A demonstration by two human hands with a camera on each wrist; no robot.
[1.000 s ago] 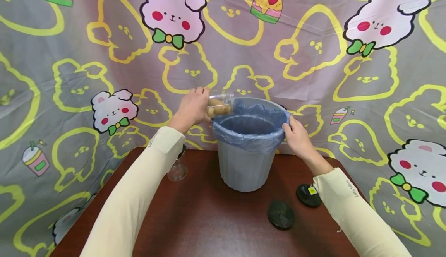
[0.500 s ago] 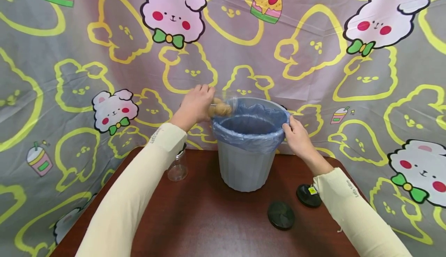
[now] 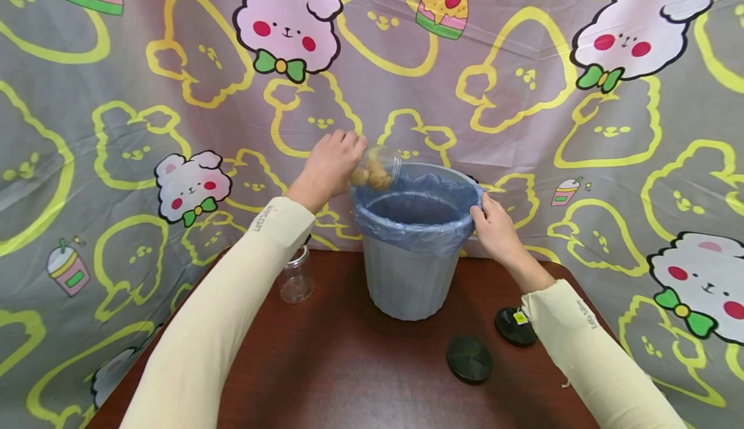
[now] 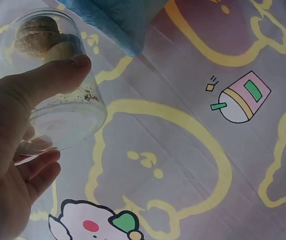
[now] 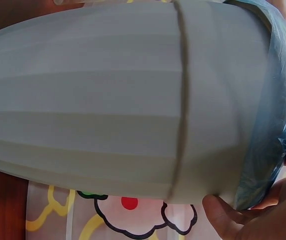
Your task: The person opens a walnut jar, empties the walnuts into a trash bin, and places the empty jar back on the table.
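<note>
My left hand (image 3: pixel 331 165) grips a clear jar (image 3: pixel 388 155), tipped with its mouth over the left rim of the trash can (image 3: pixel 409 280). Several brown walnuts (image 3: pixel 376 177) lie inside the jar near its mouth. In the left wrist view, the thumb crosses the jar's side above its base (image 4: pixel 68 125), with walnuts (image 4: pixel 37 37) at the far end and crumbs lower down. A blue bag (image 3: pixel 421 238) lines the grey can and folds over its rim. My right hand (image 3: pixel 494 225) pinches the lined rim at the right, thumb outside in the right wrist view.
A second clear jar (image 3: pixel 296 280), partly behind the left sleeve, stands on the dark red table (image 3: pixel 360 384). Two black lids lie right of the can: the nearer lid (image 3: pixel 469 359) and the farther lid (image 3: pixel 515 327), beside the right sleeve. A patterned curtain (image 3: pixel 511 138) hangs close behind.
The left hand has moved slightly up and right, tilting the jar's mouth further down. The walnuts have shifted inside toward the mouth. The right hand and can stay put.
</note>
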